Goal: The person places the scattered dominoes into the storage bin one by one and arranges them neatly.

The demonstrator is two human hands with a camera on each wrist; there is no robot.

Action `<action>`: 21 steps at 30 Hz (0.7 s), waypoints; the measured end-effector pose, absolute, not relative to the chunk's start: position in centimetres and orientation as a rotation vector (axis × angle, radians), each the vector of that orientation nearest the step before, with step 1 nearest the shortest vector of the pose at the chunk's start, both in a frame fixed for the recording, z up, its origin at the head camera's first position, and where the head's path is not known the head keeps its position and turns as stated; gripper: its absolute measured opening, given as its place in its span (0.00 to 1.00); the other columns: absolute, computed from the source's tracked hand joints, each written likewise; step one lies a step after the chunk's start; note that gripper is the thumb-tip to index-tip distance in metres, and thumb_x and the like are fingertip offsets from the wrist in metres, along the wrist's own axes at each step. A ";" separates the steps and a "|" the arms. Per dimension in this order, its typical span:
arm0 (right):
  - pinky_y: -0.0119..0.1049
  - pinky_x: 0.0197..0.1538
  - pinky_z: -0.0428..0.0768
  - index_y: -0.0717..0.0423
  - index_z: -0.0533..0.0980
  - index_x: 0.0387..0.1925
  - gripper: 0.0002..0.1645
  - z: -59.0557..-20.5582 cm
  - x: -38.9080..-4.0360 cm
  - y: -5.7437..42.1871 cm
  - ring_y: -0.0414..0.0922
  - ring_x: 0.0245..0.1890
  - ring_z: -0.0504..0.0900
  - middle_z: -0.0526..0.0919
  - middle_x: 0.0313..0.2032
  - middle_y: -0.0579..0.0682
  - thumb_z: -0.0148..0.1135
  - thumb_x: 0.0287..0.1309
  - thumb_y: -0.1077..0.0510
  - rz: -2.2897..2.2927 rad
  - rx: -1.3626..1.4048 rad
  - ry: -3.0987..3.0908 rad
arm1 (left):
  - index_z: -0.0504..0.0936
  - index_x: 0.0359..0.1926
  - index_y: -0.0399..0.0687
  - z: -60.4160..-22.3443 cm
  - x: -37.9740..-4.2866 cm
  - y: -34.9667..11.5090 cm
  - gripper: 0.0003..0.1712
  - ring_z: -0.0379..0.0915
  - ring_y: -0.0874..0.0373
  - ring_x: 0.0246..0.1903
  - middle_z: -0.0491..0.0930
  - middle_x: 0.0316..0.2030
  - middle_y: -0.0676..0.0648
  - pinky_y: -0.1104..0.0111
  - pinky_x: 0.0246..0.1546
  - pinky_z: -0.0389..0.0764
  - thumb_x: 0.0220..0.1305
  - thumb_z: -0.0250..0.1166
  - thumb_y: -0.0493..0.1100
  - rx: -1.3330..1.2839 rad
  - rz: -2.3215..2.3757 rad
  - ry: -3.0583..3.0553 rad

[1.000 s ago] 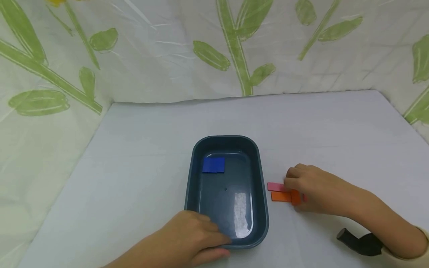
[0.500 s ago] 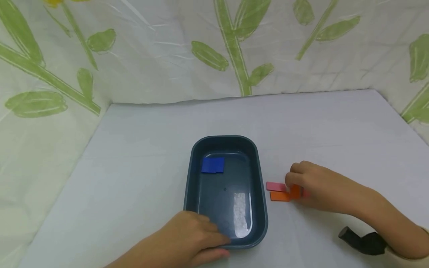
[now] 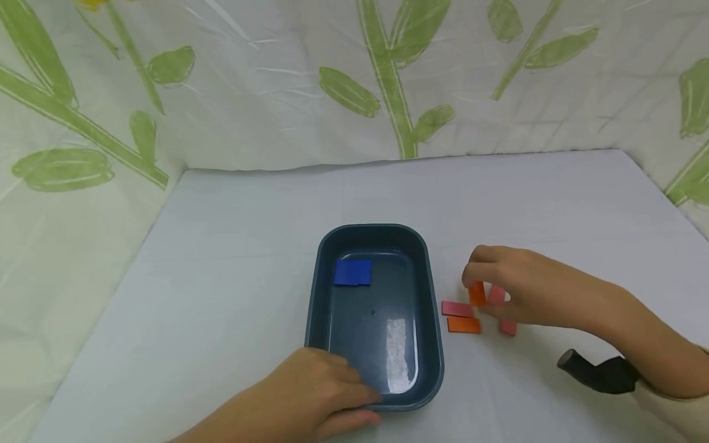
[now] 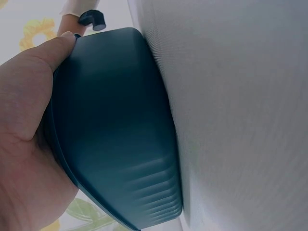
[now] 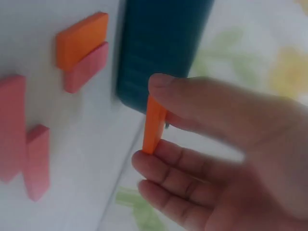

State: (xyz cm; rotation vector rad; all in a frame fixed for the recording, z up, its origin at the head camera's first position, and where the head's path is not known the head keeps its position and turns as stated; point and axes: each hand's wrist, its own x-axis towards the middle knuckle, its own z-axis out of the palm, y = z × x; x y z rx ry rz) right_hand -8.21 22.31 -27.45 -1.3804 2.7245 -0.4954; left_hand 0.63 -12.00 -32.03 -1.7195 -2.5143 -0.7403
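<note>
My right hand [image 3: 520,286] pinches an orange rectangular block [image 5: 154,126] between thumb and fingertips, raised over the other blocks. Below it lie a second orange block [image 3: 464,325] and a pink block [image 3: 456,309], side by side at the right of the dark blue-green plastic tub [image 3: 435,307]. Two more pink blocks [image 5: 37,162] lie under the right hand, partly hidden by it in the head view. With my left hand [image 3: 321,394] I grip the tub's near left rim, fingers over the edge and thumb outside. Blue flat blocks [image 3: 352,272] lie together inside the tub, toward its far left.
The white table [image 3: 232,277] runs back to a hanging sheet [image 3: 266,92] printed with green leaves. A black curved piece [image 3: 598,371] sticks out at the right wrist beside the sleeve. Light shines off the tub's floor.
The right hand has taken hold of an orange block and lifted it up and slightly left, away from the pink blocks, which show more now. The left hand and tub stay in place.
</note>
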 end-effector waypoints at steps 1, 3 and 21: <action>0.32 0.38 0.82 0.43 0.80 0.37 0.21 -27.3 -8.4 22.1 0.38 0.36 0.78 0.77 0.38 0.36 0.81 0.44 0.62 -0.498 -1.397 2.729 | 0.88 0.41 0.56 -32.0 0.6 -12.0 0.12 0.70 0.76 0.26 0.82 0.27 0.63 0.87 0.32 0.68 0.74 0.60 0.51 -1.720 -0.744 -2.515; 0.33 0.38 0.82 0.44 0.79 0.37 0.20 -27.1 -8.9 21.8 0.38 0.37 0.78 0.78 0.38 0.37 0.80 0.44 0.62 -0.508 -1.444 2.732 | 0.88 0.41 0.55 -32.0 0.6 -12.0 0.12 0.70 0.76 0.26 0.82 0.27 0.63 0.87 0.32 0.68 0.74 0.59 0.52 -1.721 -0.745 -2.517; 0.35 0.41 0.82 0.48 0.79 0.42 0.19 -26.1 -11.5 18.1 0.39 0.40 0.78 0.79 0.40 0.43 0.78 0.50 0.61 -0.503 -1.605 2.680 | 0.88 0.41 0.57 -31.7 0.6 -12.0 0.13 0.68 0.78 0.26 0.82 0.27 0.63 0.88 0.31 0.66 0.74 0.59 0.53 -1.725 -0.732 -2.606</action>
